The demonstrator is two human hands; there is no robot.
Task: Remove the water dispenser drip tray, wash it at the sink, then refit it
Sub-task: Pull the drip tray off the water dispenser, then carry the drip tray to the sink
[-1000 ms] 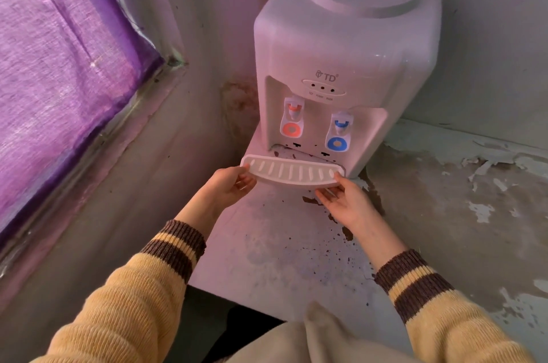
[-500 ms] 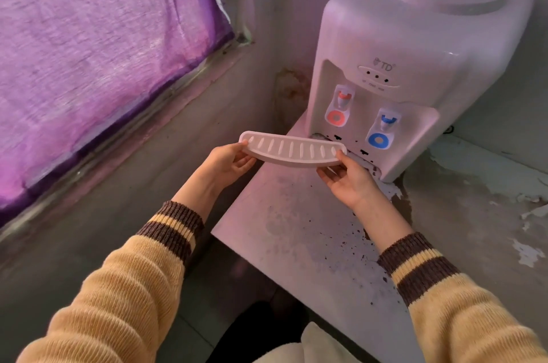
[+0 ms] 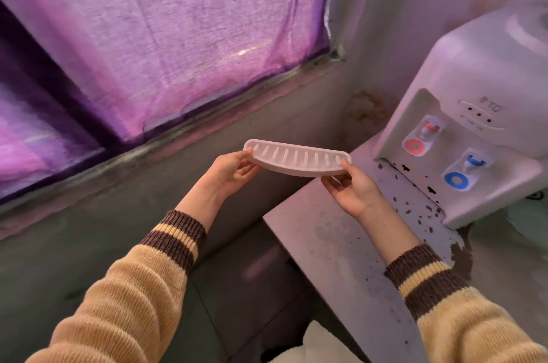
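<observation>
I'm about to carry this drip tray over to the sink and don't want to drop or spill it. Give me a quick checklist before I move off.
1. Drip tray free of the water dispenser: ok, it is held in the air to the dispenser's left.
2. Left hand gripping the tray's left end: ok.
3. Right hand gripping the right end: ok.
4. Tray near level, slotted side up: ok.
5. Water inside the tray: cannot tell.
6. Sink and path to it: cannot tell, not in view.

Drip tray: white, slotted. Dispenser: white; red tap at its 9 o'clock, blue tap at 6. Sleeves: mustard, brown-striped cuffs. Curtain: purple.
</observation>
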